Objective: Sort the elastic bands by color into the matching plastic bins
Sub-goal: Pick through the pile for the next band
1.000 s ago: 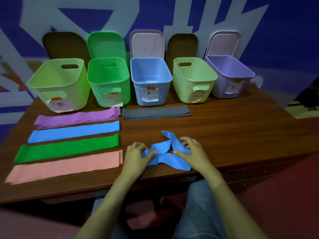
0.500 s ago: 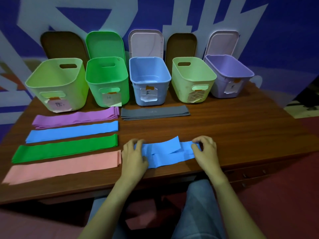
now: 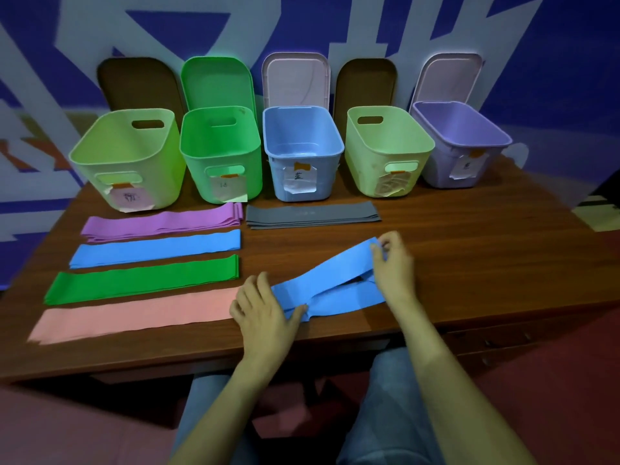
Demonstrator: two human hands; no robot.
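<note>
A blue elastic band [image 3: 330, 283] lies stretched out near the table's front edge, its two layers splayed apart. My left hand [image 3: 265, 310] pins its left end with fingers and thumb. My right hand [image 3: 392, 263] pinches its upper right end, lifted slightly off the table. Stacks of purple [image 3: 161, 221], blue [image 3: 154, 248], green [image 3: 141, 278] and pink bands [image 3: 134, 313] lie in rows at the left. Grey bands [image 3: 312, 214] lie in front of the blue bin [image 3: 302, 152].
Five open bins stand in a row at the back: light green [image 3: 129, 156], green [image 3: 221, 152], blue, another light green [image 3: 385, 149], purple [image 3: 459, 142]. Lids lean on the wall behind them. The wooden table [image 3: 486, 250] shows bare surface at the right.
The blue band was crumpled between both hands, then flattened. My right hand has since drawn its end out to the right and upward, lengthening the band. My left hand stays on the left end.
</note>
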